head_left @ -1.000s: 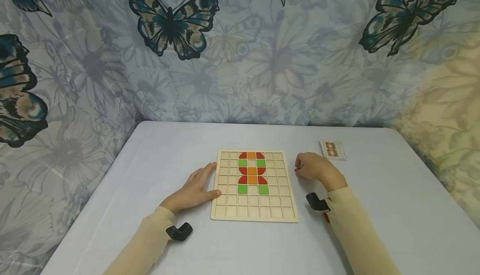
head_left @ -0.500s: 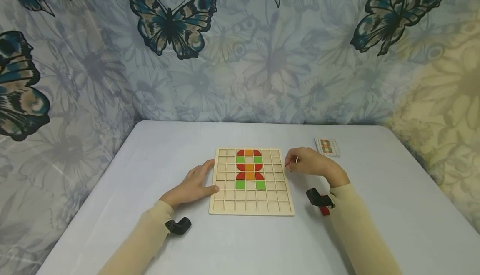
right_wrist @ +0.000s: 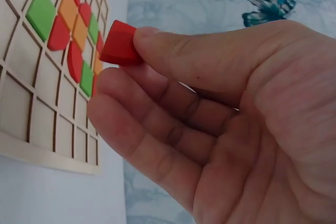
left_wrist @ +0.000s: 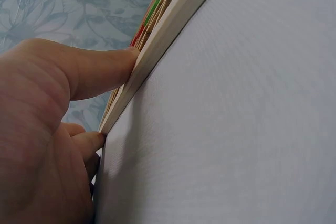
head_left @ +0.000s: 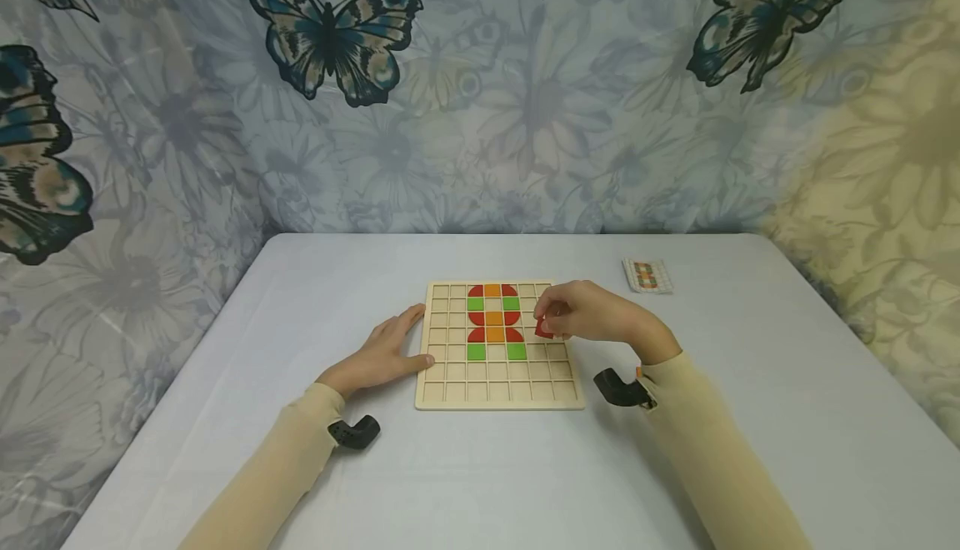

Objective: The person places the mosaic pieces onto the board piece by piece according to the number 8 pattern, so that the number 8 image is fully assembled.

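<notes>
A wooden grid board [head_left: 498, 396] lies on the white table, with several red, orange and green tiles set in its upper middle squares. My left hand [head_left: 375, 360] lies at the board's left edge, fingers extended; in the left wrist view the thumb [left_wrist: 107, 69] touches the wooden rim [left_wrist: 157, 40]. Over the board's right part, my right hand [head_left: 600, 317] pinches a red tile [head_left: 542, 329] between thumb and fingers. The right wrist view shows this red tile [right_wrist: 119, 43] held clear of the board, partly covered by the thumb.
Behind the right hand lies a small stack of cards [head_left: 648, 276] with a grid pattern printed on top. A bit of something orange [head_left: 639, 372] shows beside the right wrist, mostly hidden. Butterfly-patterned cloth [head_left: 525, 158] hangs behind the table.
My right hand has moved left from beside the board to over its right columns, carrying the red tile. The left hand keeps its place at the board's edge. The head view has shifted slightly.
</notes>
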`<move>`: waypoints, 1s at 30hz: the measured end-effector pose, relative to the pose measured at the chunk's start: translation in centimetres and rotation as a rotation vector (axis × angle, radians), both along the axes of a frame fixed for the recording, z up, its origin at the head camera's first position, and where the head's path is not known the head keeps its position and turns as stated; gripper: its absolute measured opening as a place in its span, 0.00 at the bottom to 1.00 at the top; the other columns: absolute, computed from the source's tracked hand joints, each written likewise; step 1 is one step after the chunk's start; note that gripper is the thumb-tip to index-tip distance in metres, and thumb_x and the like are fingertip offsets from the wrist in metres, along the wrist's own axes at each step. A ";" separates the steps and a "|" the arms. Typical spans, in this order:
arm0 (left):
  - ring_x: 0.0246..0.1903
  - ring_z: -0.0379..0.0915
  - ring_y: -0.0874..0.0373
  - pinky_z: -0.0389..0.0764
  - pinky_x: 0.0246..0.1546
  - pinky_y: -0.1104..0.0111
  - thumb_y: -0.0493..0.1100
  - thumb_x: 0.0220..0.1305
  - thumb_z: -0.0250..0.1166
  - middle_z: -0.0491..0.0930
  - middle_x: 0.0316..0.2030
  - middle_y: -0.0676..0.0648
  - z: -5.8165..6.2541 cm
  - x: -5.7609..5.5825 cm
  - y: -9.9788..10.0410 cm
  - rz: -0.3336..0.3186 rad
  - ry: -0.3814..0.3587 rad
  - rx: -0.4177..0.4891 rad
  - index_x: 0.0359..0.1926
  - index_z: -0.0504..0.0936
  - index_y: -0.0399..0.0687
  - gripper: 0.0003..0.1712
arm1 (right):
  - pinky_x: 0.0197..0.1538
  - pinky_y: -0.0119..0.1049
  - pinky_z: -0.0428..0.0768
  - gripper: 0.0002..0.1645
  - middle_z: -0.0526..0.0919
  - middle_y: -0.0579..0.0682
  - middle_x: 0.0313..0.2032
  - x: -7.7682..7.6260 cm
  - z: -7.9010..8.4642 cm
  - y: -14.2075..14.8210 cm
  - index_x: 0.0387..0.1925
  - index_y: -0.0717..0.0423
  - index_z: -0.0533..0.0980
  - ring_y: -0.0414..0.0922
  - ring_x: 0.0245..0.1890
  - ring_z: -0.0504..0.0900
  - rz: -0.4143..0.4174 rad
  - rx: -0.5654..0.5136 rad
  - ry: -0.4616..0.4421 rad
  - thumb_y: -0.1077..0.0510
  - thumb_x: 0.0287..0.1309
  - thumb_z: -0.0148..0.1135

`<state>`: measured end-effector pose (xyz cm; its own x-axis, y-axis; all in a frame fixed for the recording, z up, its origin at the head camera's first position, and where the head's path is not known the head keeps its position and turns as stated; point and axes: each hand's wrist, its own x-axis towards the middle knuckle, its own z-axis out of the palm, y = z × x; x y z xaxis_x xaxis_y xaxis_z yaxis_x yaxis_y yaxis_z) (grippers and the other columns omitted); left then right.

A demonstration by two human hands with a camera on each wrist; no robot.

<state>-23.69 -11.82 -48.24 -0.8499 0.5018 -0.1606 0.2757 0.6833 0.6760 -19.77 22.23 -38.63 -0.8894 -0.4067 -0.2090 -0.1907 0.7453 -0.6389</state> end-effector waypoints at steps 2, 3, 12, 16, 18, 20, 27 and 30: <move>0.80 0.33 0.35 0.42 0.77 0.36 0.58 0.66 0.66 0.44 0.82 0.44 0.2 -0.1 -0.1 0.013 -0.004 0.007 0.82 0.43 0.53 0.56 | 0.41 0.36 0.79 0.07 0.86 0.49 0.35 -0.1 0.2 -0.6 0.45 0.59 0.80 0.45 0.35 0.81 0.012 0.004 0.001 0.64 0.68 0.60; 0.80 0.33 0.35 0.41 0.77 0.36 0.58 0.66 0.66 0.44 0.82 0.44 0.3 -0.1 -0.2 0.015 -0.004 0.009 0.82 0.43 0.53 0.55 | 0.41 0.35 0.78 0.06 0.86 0.49 0.35 0.0 0.2 -0.8 0.44 0.58 0.80 0.45 0.35 0.80 0.020 0.006 0.002 0.64 0.67 0.60; 0.80 0.34 0.37 0.43 0.76 0.36 0.59 0.63 0.67 0.46 0.82 0.46 0.0 0.6 -0.3 0.038 -0.011 0.031 0.82 0.45 0.54 0.56 | 0.42 0.34 0.80 0.02 0.86 0.45 0.34 0.9 -0.5 -2.3 0.39 0.55 0.80 0.41 0.34 0.80 0.075 0.037 0.016 0.64 0.65 0.63; 0.80 0.35 0.37 0.43 0.76 0.35 0.59 0.63 0.68 0.47 0.81 0.45 -0.1 0.9 -0.1 0.044 -0.013 0.038 0.82 0.47 0.55 0.55 | 0.42 0.34 0.81 0.02 0.86 0.44 0.34 1.3 -0.6 -2.5 0.38 0.54 0.81 0.41 0.35 0.80 0.073 0.040 0.002 0.62 0.64 0.66; 0.80 0.35 0.37 0.43 0.76 0.35 0.59 0.63 0.68 0.48 0.81 0.45 -0.1 1.0 0.1 0.047 -0.018 0.039 0.82 0.47 0.55 0.55 | 0.42 0.34 0.80 0.01 0.85 0.44 0.34 1.4 -0.8 -2.6 0.37 0.53 0.81 0.41 0.34 0.79 0.072 0.039 -0.008 0.62 0.64 0.67; 0.80 0.36 0.36 0.43 0.76 0.35 0.59 0.63 0.68 0.48 0.81 0.45 -0.1 1.1 0.1 0.050 -0.018 0.038 0.82 0.47 0.55 0.55 | 0.41 0.33 0.80 0.01 0.84 0.44 0.33 1.4 -1.0 -2.7 0.36 0.54 0.81 0.41 0.34 0.78 0.084 0.037 -0.008 0.61 0.63 0.67; 0.80 0.37 0.37 0.45 0.76 0.35 0.59 0.63 0.68 0.49 0.81 0.45 0.0 1.0 -0.1 0.059 -0.014 0.016 0.82 0.47 0.56 0.55 | 0.39 0.33 0.77 0.02 0.84 0.44 0.31 1.2 -1.5 -3.1 0.35 0.55 0.81 0.40 0.32 0.77 0.098 0.057 -0.031 0.60 0.64 0.66; 0.80 0.36 0.36 0.44 0.76 0.34 0.59 0.63 0.68 0.48 0.81 0.45 0.0 0.9 -0.2 0.056 -0.011 0.018 0.82 0.47 0.56 0.55 | 0.39 0.33 0.77 0.03 0.85 0.43 0.30 1.0 -1.6 -3.4 0.34 0.54 0.82 0.40 0.32 0.77 0.106 0.076 -0.031 0.60 0.65 0.66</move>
<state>-22.80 -12.03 -48.19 -0.8750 0.4563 -0.1615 0.2300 0.6855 0.6908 -18.75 18.80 -40.21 -0.8348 -0.4799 -0.2698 -0.2516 0.7685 -0.5884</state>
